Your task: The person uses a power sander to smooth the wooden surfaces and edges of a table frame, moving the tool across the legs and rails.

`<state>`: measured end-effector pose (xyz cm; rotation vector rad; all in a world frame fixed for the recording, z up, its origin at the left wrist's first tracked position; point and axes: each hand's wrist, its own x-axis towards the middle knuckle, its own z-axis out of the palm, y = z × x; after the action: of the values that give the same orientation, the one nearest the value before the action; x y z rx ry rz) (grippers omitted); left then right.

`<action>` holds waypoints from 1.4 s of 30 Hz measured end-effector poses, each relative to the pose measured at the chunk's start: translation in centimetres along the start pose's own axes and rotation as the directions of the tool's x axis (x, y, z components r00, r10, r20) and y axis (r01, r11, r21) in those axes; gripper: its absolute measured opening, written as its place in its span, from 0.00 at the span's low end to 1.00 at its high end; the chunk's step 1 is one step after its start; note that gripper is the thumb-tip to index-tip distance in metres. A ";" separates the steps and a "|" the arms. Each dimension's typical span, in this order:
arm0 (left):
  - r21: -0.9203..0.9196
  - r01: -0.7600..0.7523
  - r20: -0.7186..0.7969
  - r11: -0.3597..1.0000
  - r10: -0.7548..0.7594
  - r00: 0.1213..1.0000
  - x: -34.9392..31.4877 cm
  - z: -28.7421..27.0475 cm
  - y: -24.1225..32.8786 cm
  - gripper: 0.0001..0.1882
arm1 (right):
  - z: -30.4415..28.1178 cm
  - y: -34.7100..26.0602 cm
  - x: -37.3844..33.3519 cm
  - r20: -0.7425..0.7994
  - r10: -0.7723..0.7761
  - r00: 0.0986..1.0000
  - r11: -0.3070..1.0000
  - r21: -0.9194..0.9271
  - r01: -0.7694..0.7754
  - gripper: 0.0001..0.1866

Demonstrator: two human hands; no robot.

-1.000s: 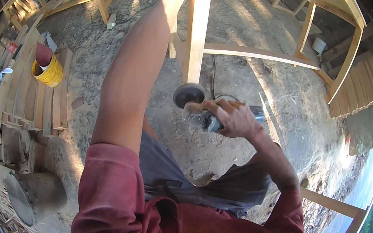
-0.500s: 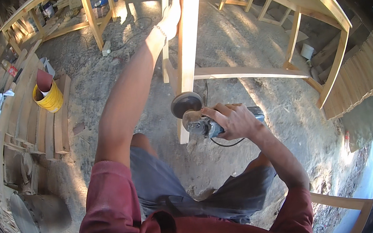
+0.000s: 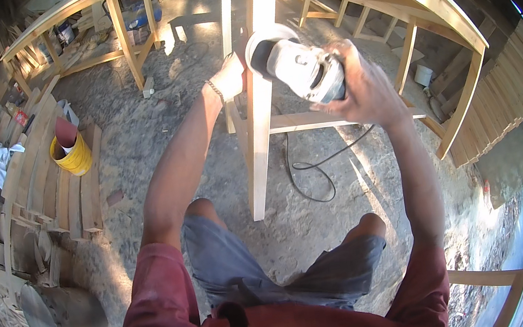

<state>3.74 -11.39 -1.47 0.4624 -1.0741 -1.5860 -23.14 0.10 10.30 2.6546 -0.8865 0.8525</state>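
Power sander (image 3: 303, 69): disc at wooden leg's (image 3: 260, 143) upper part | my right grip (image 3: 366, 90): wrapped round its body | my left grip (image 3: 232, 77): at leg's left edge, how closed I cannot tell | cord (image 3: 333, 185): looped on floor (image 3: 139, 147) | yellow bucket (image 3: 76, 159): on planks (image 3: 33, 179), left

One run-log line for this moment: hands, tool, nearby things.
Left hand: at left side of wooden leg | Right hand: gripping angle grinder, disc at leg | Nearby: yellow bucket on stacked boards
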 end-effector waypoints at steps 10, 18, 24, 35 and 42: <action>-0.036 0.060 -0.211 0.998 -0.067 0.975 0.0 1.5 1.5 0.36 | 8.6 -2.9 -11.6 0.392 -0.131 0.910 0.989 -0.008 0.146 0.51; -0.062 0.068 -0.143 0.996 -0.077 0.987 0.4 0.7 1.5 0.35 | 9.6 -4.2 -13.1 0.474 -0.203 0.857 0.974 0.012 0.225 0.51; -0.135 0.136 -0.048 0.981 -0.143 0.988 -0.6 1.1 0.9 0.34 | 3.9 -3.6 -5.5 0.376 -0.002 0.927 1.000 -0.023 0.012 0.49; -0.111 0.001 -0.027 0.994 -0.004 1.000 -1.6 -0.4 -1.7 0.30 | -1.5 -1.3 2.3 -0.008 0.100 0.995 0.990 0.103 -0.099 0.47; -0.099 0.101 0.177 0.990 -0.082 0.981 -1.5 -1.0 -1.0 0.34 | 2.4 -3.0 -4.7 0.390 -0.094 0.916 0.987 -0.086 0.137 0.49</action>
<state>4.42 -10.48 -3.14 0.3095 -1.1040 -1.7815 -23.30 3.85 5.57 2.7866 -0.8164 0.2428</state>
